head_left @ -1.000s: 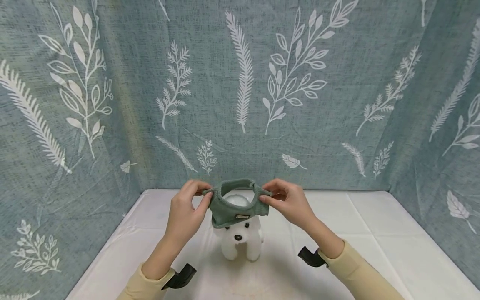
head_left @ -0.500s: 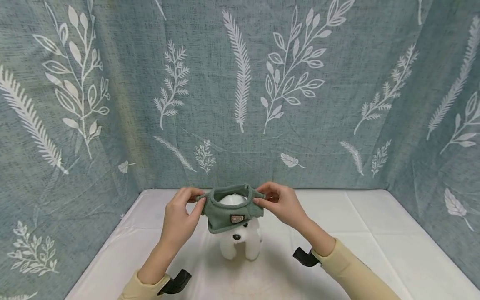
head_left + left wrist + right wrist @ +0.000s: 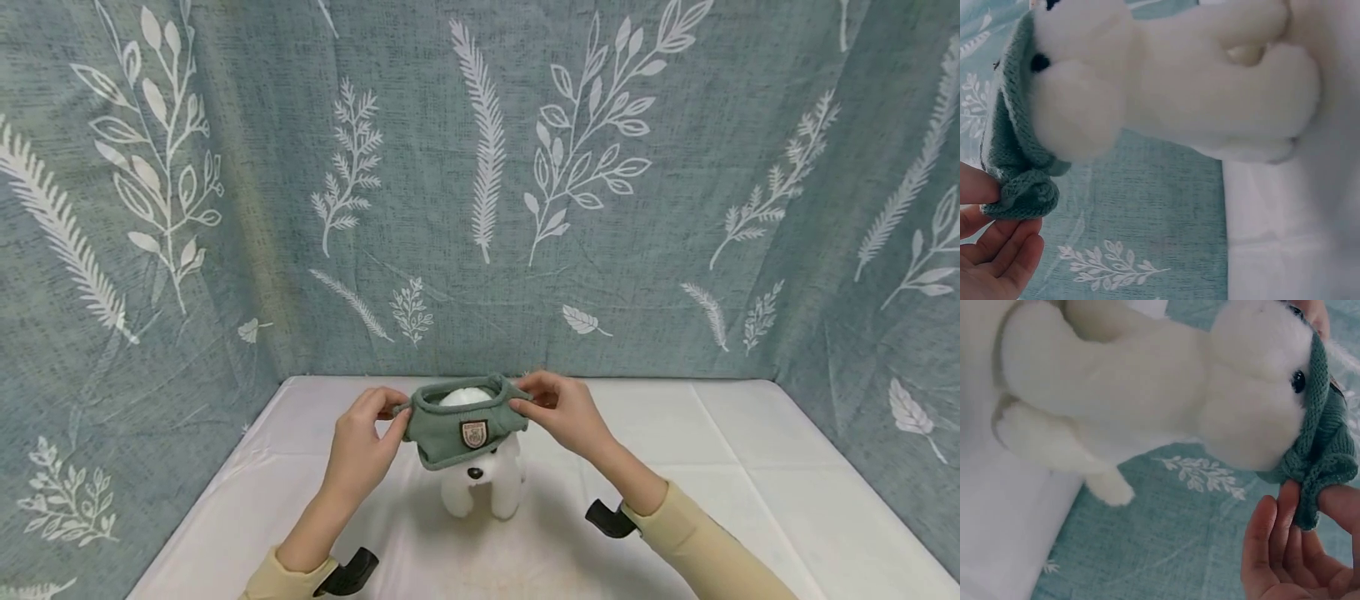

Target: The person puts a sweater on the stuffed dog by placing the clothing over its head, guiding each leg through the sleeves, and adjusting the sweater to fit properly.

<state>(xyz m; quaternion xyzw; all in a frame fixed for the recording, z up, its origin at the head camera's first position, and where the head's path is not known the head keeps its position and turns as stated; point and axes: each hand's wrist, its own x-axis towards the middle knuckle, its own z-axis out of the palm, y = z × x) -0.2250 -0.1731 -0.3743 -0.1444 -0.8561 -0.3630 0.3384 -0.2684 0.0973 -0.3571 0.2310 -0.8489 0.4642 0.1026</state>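
Note:
A white plush dog (image 3: 504,492) stands facing the head camera, its black nose showing below a small green knitted sweater (image 3: 438,442) with a badge on the front. The sweater sits over the top of the dog's head, which shows white through the neck opening. My left hand (image 3: 362,446) pinches one sleeve between thumb and fingers; my right hand (image 3: 566,414) pinches the opposite sleeve. In the left wrist view, the hem of the sweater (image 3: 1016,125) lies close by the dog's eye. The right wrist view shows the other sleeve gripped in my right hand (image 3: 1294,550).
The dog stands on a white-covered table (image 3: 675,525). A blue-green curtain (image 3: 420,208) with white leaf prints rises behind and along both sides. Black wrist mounts (image 3: 352,573) stick out from the cream sleeves (image 3: 701,533).
Both hands have brought the sweater slightly down and to the left over the dog's head. Its front now faces the camera more, showing the badge, and it hides more of the eyes.

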